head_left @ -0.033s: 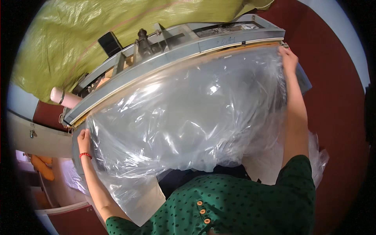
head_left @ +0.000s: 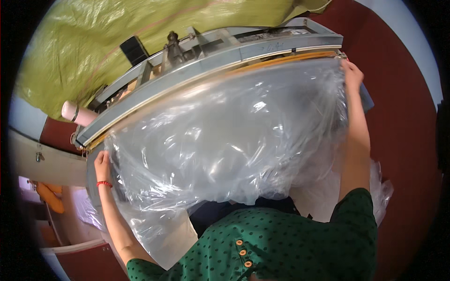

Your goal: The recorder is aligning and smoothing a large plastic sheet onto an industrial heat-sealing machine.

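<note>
In the head view, taking 12 o'clock as the top, a clear, crinkled plastic sheet (head_left: 211,136) fills the centre, spread between both hands. The bare right hand (head_left: 352,75) at 2 o'clock pinches its upper right corner; the bare left hand (head_left: 102,164), near 9 o'clock, is closed on its left edge. The sheet's upper edge meets a long grey metal frame (head_left: 201,65) running from 9 to 2 o'clock; whether it passes beneath is hard to tell. Uneven pull from the 2 hands could skew that edge, and loose folds at 2 o'clock could snag on the end of the thin amber strip (head_left: 281,61) beside the right fingers. The film looks slick, so a light pinch might let a corner slip. As for containers, the pale pink cylindrical bottle (head_left: 69,110) with a dark band, between 9 and 10 o'clock, hides its contents. The frame's shallow trough at 1 o'clock holds whitish and dark scraps, too small to identify. At 8 o'clock, rounded orange items (head_left: 51,197) lie in a pale recess; whether it belongs to a cabinet is unclear.
</note>
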`<state>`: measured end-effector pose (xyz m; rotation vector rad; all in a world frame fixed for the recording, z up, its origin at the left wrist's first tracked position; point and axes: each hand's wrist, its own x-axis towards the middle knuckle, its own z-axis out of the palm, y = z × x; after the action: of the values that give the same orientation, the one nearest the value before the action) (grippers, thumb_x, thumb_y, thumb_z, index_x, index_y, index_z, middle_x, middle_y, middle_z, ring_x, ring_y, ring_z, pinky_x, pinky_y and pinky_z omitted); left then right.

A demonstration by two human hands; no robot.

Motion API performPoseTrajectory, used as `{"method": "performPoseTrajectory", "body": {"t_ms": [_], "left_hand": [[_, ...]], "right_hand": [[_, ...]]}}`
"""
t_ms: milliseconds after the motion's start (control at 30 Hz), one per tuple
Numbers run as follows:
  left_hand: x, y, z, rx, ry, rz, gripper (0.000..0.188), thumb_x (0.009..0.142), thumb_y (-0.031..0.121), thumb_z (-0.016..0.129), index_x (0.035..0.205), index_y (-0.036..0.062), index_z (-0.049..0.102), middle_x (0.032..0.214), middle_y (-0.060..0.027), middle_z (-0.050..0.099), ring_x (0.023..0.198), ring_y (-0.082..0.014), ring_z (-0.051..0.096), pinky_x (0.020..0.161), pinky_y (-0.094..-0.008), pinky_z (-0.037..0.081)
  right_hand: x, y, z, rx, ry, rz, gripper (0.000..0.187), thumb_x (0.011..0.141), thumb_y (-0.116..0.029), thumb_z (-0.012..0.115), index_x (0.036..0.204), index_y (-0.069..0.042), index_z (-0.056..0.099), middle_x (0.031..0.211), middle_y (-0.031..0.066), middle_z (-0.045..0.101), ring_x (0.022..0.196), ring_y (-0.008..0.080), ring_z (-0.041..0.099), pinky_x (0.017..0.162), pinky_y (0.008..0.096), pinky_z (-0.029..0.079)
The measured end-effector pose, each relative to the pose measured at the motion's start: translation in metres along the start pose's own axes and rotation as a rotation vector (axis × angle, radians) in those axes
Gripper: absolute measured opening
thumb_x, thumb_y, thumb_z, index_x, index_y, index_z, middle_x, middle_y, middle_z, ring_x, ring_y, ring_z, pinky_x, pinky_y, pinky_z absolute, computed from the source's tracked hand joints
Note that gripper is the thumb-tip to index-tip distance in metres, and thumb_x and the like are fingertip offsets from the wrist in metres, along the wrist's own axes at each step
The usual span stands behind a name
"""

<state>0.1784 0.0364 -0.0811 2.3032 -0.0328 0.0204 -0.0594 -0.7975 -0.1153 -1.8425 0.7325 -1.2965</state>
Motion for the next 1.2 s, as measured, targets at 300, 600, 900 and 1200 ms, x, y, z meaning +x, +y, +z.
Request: {"method": "performPoseTrajectory", "body": {"t_ms": [300, 600, 900, 1200], "left_hand": [[-0.086, 0.114, 0.051, -0.516, -0.238, 0.148, 0.010, 0.081, 0.019, 0.055, 0.084, 0.0096, 0.056, 0.069, 0.0080, 0.049, 0.059, -0.0013, 0.040, 0.052, -0.0163, 0.030], [-0.118, 0.130, 0.027, -0.547, -0.286, 0.322, 0.009, 0.080, 0.011, 0.057, 0.085, 0.0050, 0.056, 0.079, 0.0025, 0.057, 0.073, -0.0054, 0.050, 0.065, -0.0200, 0.040], [-0.170, 0.041, -0.007, -0.163, -0.673, 0.089, 0.012, 0.079, 0.012, 0.060, 0.084, 0.0011, 0.059, 0.074, 0.0004, 0.058, 0.069, -0.0051, 0.052, 0.062, -0.0201, 0.043], [-0.211, -0.093, 0.012, 0.580, -0.866, 0.388, 0.008, 0.073, -0.004, 0.053, 0.080, -0.0010, 0.056, 0.075, -0.0046, 0.060, 0.069, -0.0135, 0.058, 0.062, -0.0272, 0.048]], "right_hand": [[-0.010, -0.097, -0.061, -0.605, 0.197, -0.298, 0.027, 0.080, -0.024, 0.054, 0.100, -0.007, 0.061, 0.101, 0.0114, 0.060, 0.092, 0.0203, 0.057, 0.082, 0.0303, 0.042], [-0.266, -0.313, 0.188, 0.194, -1.030, -0.611, 0.050, 0.069, -0.023, 0.069, 0.111, -0.004, 0.049, 0.111, 0.0126, 0.049, 0.104, 0.0241, 0.046, 0.088, 0.0324, 0.038], [-0.227, -0.234, 0.183, 0.322, -1.071, -0.064, 0.012, 0.074, -0.015, 0.063, 0.077, -0.003, 0.062, 0.073, -0.0007, 0.058, 0.069, 0.0069, 0.052, 0.064, 0.0206, 0.042], [-0.020, -0.042, -0.038, -0.131, -0.212, 0.086, 0.024, 0.078, -0.023, 0.061, 0.092, -0.003, 0.064, 0.086, 0.0018, 0.062, 0.078, 0.0086, 0.055, 0.072, 0.0210, 0.042]]}}
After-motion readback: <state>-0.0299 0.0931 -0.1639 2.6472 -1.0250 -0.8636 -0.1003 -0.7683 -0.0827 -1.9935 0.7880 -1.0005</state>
